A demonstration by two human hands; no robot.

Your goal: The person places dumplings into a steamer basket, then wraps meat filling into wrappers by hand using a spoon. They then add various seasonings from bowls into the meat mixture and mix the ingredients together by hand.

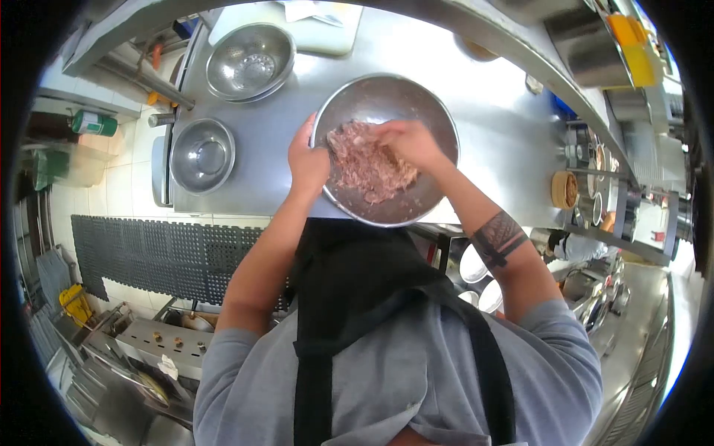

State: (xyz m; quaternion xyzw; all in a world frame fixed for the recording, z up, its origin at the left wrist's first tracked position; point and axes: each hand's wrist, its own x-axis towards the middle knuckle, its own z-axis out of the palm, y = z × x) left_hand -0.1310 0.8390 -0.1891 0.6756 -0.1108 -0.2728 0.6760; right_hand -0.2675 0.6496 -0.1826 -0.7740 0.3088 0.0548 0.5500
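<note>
A large steel mixing bowl stands at the front edge of the steel worktop, holding a mound of pinkish minced meat. My left hand grips the bowl's left rim, thumb on the inner side and the other fingers along the outside. Inside the bowl, my right hand is closed on the upper right part of the meat. Its fingers curl inward and their tips are partly hidden.
Nested steel colanders and a smaller steel bowl sit to the left on the worktop. A cutting board lies at the back. An overhead shelf crosses the far side; a bamboo steamer is at right.
</note>
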